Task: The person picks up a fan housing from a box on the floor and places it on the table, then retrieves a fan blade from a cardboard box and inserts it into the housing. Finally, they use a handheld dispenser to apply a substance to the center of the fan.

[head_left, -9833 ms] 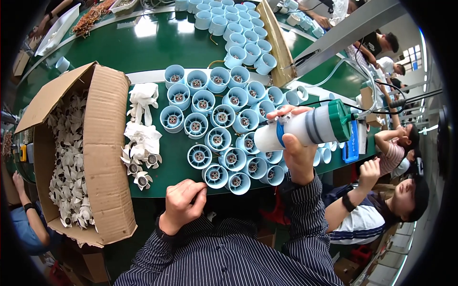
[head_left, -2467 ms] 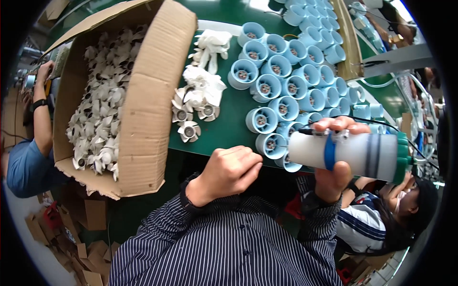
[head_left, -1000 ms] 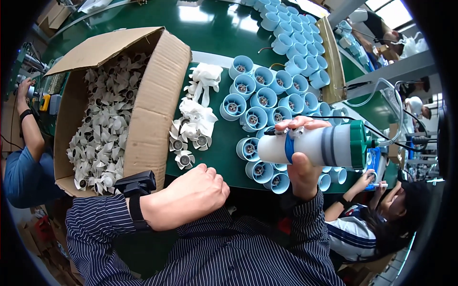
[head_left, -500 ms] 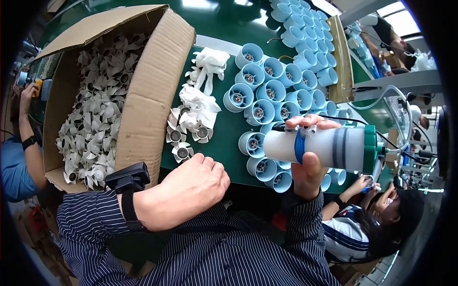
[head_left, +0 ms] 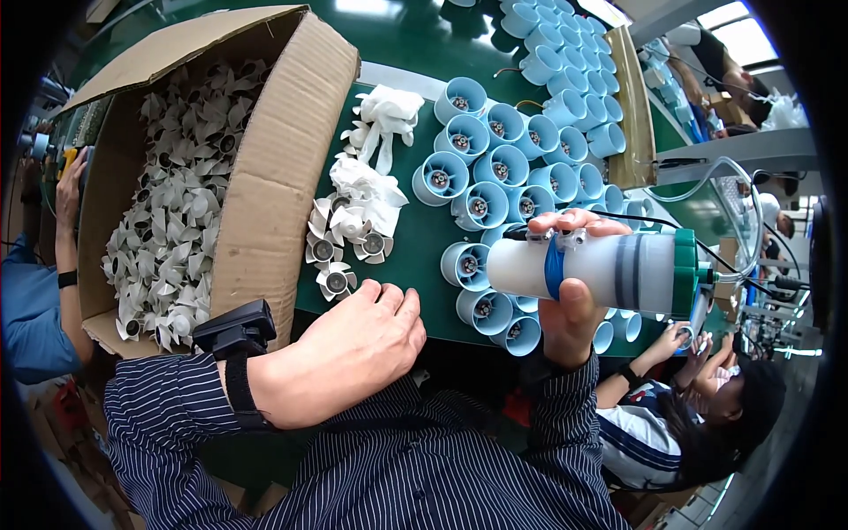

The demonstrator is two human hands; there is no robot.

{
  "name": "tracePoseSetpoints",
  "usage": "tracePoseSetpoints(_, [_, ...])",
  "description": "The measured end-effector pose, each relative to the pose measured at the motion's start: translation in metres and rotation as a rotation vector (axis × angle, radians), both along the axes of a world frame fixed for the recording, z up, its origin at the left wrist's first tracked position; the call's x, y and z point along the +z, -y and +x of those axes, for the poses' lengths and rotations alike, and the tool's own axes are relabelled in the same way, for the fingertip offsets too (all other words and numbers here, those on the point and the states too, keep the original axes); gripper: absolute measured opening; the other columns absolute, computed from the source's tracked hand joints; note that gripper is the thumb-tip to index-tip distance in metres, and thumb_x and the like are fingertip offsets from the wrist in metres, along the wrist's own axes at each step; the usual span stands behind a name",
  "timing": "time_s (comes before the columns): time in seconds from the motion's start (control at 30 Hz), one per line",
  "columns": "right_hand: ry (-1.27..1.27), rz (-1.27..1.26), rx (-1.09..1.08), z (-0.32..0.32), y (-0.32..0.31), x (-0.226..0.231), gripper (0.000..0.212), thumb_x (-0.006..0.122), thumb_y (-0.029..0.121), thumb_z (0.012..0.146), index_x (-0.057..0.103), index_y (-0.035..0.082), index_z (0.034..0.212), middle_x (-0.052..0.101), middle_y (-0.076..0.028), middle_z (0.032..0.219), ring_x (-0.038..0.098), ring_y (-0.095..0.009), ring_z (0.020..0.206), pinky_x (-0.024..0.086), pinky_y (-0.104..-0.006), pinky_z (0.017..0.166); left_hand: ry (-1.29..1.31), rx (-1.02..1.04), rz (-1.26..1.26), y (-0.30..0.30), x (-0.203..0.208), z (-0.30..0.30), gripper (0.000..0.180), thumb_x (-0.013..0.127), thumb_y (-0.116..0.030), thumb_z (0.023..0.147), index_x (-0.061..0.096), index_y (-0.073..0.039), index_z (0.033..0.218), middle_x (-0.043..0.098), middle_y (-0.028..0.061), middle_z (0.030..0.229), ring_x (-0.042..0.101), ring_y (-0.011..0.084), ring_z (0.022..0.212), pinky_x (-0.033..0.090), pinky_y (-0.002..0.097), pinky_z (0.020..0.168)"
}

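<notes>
Left hand (head_left: 349,353), swung over from the pale-blue housings (head_left: 478,208), now just beside loose white impellers (head_left: 336,281) on desk (head_left: 411,256), within reach, grip hidden, can't tell; right hand (head_left: 570,334) clamped round white cylinder (head_left: 594,267).

A bare strip of green table (head_left: 408,252) runs up the middle of the frame, between fans (head_left: 336,280) and cups (head_left: 439,178); my left hand (head_left: 349,353) has room to pass along it. The lowest fan lies just beside that hand. On the left, the box (head_left: 265,185) stands in my way with its long side wall. Right of centre the cups sit close together, many touching. The bottle (head_left: 592,272) in my right hand (head_left: 574,318) blocks the way over the lower ones, with a black cable (head_left: 632,218) and a clear tube (head_left: 758,199) cluttering its right. At upper centre, more open tabletop shows.
</notes>
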State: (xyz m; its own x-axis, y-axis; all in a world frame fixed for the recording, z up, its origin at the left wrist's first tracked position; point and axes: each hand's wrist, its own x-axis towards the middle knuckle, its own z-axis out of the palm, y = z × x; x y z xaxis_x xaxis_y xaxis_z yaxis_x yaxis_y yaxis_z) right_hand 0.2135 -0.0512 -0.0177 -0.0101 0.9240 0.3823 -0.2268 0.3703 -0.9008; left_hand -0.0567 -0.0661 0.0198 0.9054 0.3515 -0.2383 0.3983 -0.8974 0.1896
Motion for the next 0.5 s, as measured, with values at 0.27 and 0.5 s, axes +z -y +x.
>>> tracePoseSetpoints(0.27, [-0.053,-0.017,-0.06,-0.001,0.003,0.006,0.067,0.092,0.031,0.087,0.051,0.01,0.134,0.061,-0.013,0.128,0.067,-0.034,0.12,0.054,-0.053,0.106,0.004,0.002,0.016,0.001,0.0,-0.002,0.039,0.063,-0.014,0.093,0.065,0.009,0.124,0.066,0.0248,0.13,0.064,0.0282,0.11,0.053,0.0389,0.093])
tracePoseSetpoints(0.5, [-0.031,0.026,-0.121,0.021,0.001,0.024,0.066,0.09,0.032,0.088,0.051,0.01,0.136,0.061,-0.013,0.129,0.066,-0.035,0.12,0.053,-0.0532,0.108,0.001,-0.007,0.021,0.0,-0.001,0.0,0.039,0.064,-0.014,0.092,0.066,0.008,0.125,0.066,0.0248,0.133,0.064,0.0278,0.11,0.052,0.0388,0.094])
